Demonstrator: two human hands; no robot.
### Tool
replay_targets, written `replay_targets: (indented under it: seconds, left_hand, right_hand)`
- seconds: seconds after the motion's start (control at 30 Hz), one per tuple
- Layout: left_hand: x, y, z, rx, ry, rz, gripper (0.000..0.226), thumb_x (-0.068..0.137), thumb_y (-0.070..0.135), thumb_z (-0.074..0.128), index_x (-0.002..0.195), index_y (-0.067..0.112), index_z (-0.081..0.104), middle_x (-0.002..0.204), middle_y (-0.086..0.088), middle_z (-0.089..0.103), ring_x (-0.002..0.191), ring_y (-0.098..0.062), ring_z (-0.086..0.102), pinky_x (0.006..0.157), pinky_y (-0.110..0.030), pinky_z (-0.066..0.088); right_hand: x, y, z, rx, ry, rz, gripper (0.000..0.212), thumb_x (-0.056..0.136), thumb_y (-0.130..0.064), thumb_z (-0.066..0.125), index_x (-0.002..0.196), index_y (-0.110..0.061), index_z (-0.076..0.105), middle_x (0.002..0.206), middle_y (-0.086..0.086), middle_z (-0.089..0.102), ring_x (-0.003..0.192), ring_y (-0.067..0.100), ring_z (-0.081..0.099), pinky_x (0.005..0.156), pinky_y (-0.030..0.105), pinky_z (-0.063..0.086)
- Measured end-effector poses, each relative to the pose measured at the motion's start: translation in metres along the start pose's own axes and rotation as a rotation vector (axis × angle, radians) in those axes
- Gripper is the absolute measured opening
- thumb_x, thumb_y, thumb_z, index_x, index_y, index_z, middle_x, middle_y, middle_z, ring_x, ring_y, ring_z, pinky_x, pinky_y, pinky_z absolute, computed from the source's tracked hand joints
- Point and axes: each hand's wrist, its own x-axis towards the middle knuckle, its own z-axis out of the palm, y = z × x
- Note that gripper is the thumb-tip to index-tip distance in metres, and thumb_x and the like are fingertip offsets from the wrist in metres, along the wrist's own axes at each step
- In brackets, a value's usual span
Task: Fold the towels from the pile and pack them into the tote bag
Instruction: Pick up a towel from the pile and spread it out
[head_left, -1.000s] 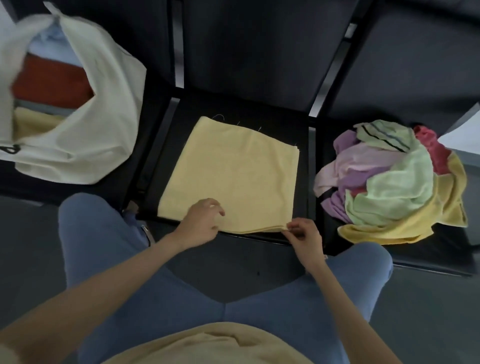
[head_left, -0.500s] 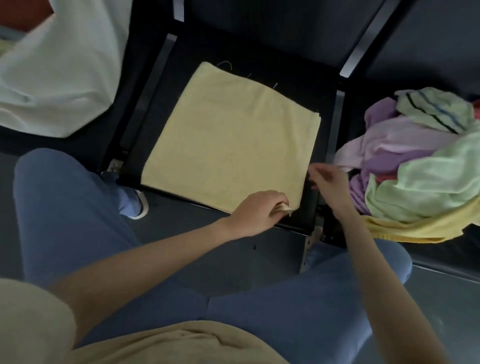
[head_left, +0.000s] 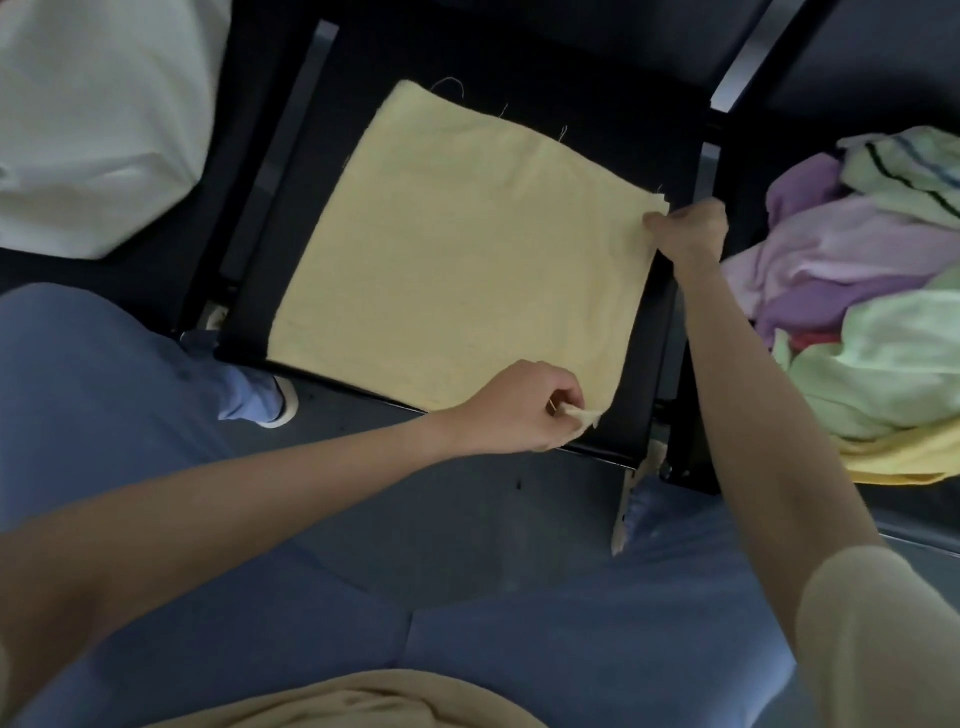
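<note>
Nearest the person, the left hand (head_left: 524, 408) is pinching the near right corner of the yellow towel (head_left: 457, 249), thumb and fingers clamped on a small lifted tip of cloth. Beyond it and further right, the right hand (head_left: 688, 228) is gripping the far right corner, fingers curled round the edge. Between the two hands the towel's right edge is running near to far, while the rest is lying flat on the black chair seat (head_left: 639, 395), stretching away to the left of both hands; a fold would probably carry that edge leftward. Compared with half a second ago, the right hand has reached from mid-edge up to the far corner. Right of the right hand the towel pile (head_left: 857, 291) is waiting; far left of the left hand sits the white tote bag (head_left: 98, 130).
</note>
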Motion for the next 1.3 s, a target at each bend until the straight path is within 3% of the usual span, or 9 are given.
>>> replay_targets:
  seconds: [0.07, 0.17, 0.23, 0.33, 0.47, 0.6, 0.93, 1.13, 1.3]
  left_hand:
    - [0.001, 0.004, 0.0, -0.041, -0.032, -0.037, 0.009, 0.083, 0.011, 0.067, 0.091, 0.011, 0.072, 0.085, 0.004, 0.069, 0.079, -0.011, 0.065, 0.075, -0.027, 0.052]
    - [-0.004, 0.008, 0.001, -0.097, -0.082, -0.062, 0.009, 0.08, 0.009, 0.068, 0.088, 0.011, 0.073, 0.082, 0.007, 0.068, 0.08, -0.009, 0.066, 0.076, -0.026, 0.054]
    - [-0.008, 0.01, 0.001, -0.163, -0.089, -0.087, 0.008, 0.08, 0.008, 0.068, 0.086, 0.01, 0.072, 0.078, 0.008, 0.068, 0.075, -0.007, 0.066, 0.075, -0.025, 0.056]
    - [-0.013, 0.017, -0.005, -0.379, -0.089, -0.182, 0.008, 0.081, 0.001, 0.067, 0.084, 0.008, 0.068, 0.078, -0.005, 0.072, 0.072, -0.019, 0.072, 0.073, -0.031, 0.06]
    - [-0.025, 0.02, -0.028, -0.526, -0.08, -0.228, 0.008, 0.083, -0.003, 0.067, 0.083, 0.004, 0.065, 0.074, -0.009, 0.073, 0.067, -0.021, 0.07, 0.07, -0.029, 0.06]
    - [-0.049, 0.006, -0.06, -0.617, -0.034, -0.282, 0.01, 0.085, -0.003, 0.066, 0.085, 0.001, 0.057, 0.081, -0.019, 0.073, 0.074, -0.028, 0.072, 0.076, -0.039, 0.06]
    - [-0.094, -0.064, -0.117, -0.713, 0.136, -0.381, 0.013, 0.086, -0.001, 0.067, 0.083, 0.003, 0.055, 0.078, -0.02, 0.073, 0.073, -0.022, 0.072, 0.069, -0.026, 0.058]
    - [-0.093, -0.105, -0.12, -0.642, 0.292, -0.569, 0.01, 0.086, 0.001, 0.064, 0.089, 0.006, 0.056, 0.085, -0.013, 0.069, 0.064, -0.016, 0.072, 0.061, -0.025, 0.053]
    - [-0.088, -0.122, -0.119, -0.081, 0.295, -0.622, 0.005, 0.076, 0.009, 0.056, 0.077, 0.014, 0.055, 0.072, 0.001, 0.064, 0.064, -0.016, 0.063, 0.061, -0.03, 0.043]
  right_hand:
    - [0.0, 0.003, -0.005, -0.083, 0.007, -0.055, 0.029, 0.081, -0.011, 0.06, 0.056, -0.012, 0.046, 0.057, -0.001, 0.047, 0.051, 0.012, 0.045, 0.062, 0.028, 0.047]
    - [0.001, 0.012, -0.018, -0.125, 0.0, -0.097, 0.038, 0.084, -0.012, 0.057, 0.05, -0.014, 0.039, 0.051, -0.001, 0.038, 0.045, 0.011, 0.034, 0.051, 0.02, 0.038]
    - [0.002, 0.013, -0.03, -0.03, 0.019, -0.083, 0.038, 0.087, -0.018, 0.055, 0.052, -0.016, 0.041, 0.054, -0.001, 0.038, 0.046, 0.008, 0.034, 0.046, 0.018, 0.032]
    - [0.002, 0.007, -0.043, 0.241, 0.096, -0.015, 0.03, 0.089, -0.02, 0.053, 0.06, -0.019, 0.046, 0.058, -0.002, 0.043, 0.051, 0.009, 0.041, 0.052, 0.027, 0.038]
    - [-0.006, -0.025, -0.041, 0.469, 0.135, -0.035, 0.023, 0.093, -0.019, 0.052, 0.071, -0.014, 0.047, 0.059, 0.001, 0.048, 0.048, 0.012, 0.049, 0.047, 0.026, 0.043]
    - [-0.014, -0.076, -0.017, 0.51, 0.158, -0.121, 0.027, 0.093, -0.015, 0.054, 0.07, -0.015, 0.04, 0.057, 0.002, 0.045, 0.034, 0.008, 0.045, 0.037, 0.023, 0.037]
    - [-0.049, -0.176, 0.1, 0.461, 0.088, -0.239, 0.032, 0.091, -0.008, 0.058, 0.07, -0.016, 0.035, 0.066, 0.004, 0.051, 0.038, 0.013, 0.055, 0.043, 0.027, 0.048]
    - [-0.056, -0.186, 0.169, 0.324, 0.026, -0.16, 0.03, 0.092, -0.02, 0.058, 0.072, -0.023, 0.035, 0.083, 0.003, 0.063, 0.07, 0.021, 0.069, 0.07, 0.035, 0.058]
    - [-0.068, -0.184, 0.175, 0.219, -0.029, -0.22, 0.016, 0.093, -0.031, 0.057, 0.085, -0.019, 0.051, 0.077, 0.004, 0.069, 0.062, 0.014, 0.068, 0.072, 0.03, 0.058]
